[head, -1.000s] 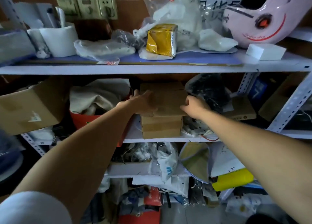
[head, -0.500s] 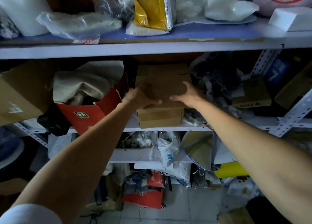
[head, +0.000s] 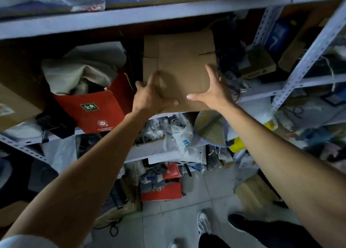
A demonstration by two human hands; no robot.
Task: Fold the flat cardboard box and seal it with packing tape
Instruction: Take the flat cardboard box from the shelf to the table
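Cluttered metal shelving (head: 307, 47) fills the view above a tiled floor. On the middle shelf, beside a red bag (head: 97, 113), sits the flat cardboard box (head: 185, 68). The left hand (head: 149, 98) and right hand (head: 213, 94) grip its near edge, thumbs pointing toward each other underneath, fingers spread on top.

Flat brown cardboard box (head: 183, 68), tilted

hands: left (head: 149, 98), right (head: 213, 96) | gripping flat cardboard box (head: 185, 64) | at shelf (head: 131, 17)
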